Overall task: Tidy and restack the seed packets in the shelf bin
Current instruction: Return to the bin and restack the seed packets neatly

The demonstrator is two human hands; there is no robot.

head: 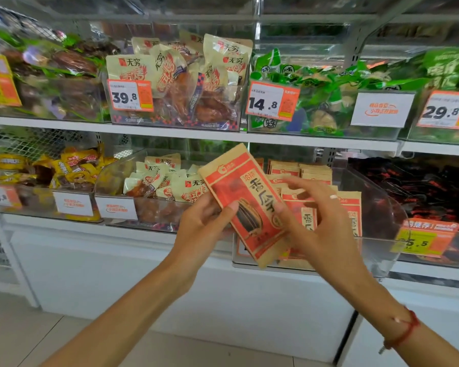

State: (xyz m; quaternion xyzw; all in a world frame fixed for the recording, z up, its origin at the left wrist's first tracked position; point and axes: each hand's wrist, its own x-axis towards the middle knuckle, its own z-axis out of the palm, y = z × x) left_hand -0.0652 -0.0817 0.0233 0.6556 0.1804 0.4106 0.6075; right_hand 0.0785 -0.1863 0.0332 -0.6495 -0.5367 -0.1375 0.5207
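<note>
My left hand (pixel 206 221) grips a red and tan seed packet (pixel 243 197) by its left edge, thumb across the front, and holds it tilted in front of the clear shelf bin (pixel 379 250). My right hand (pixel 316 221) hovers at the packet's right side with its fingers spread loosely over the packets in the bin, and I cannot tell whether it touches them. More seed packets (pixel 353 213) lean in the bin behind that hand. A neat upright row of them (pixel 300 169) stands at the bin's back.
A bin of cream snack packs (pixel 167 181) sits left of the seed bin, and a bin of dark red packs (pixel 419 189) sits to its right. The upper shelf (pixel 196 133) overhangs with more bins and price tags. A white cabinet front (pixel 223 292) lies below.
</note>
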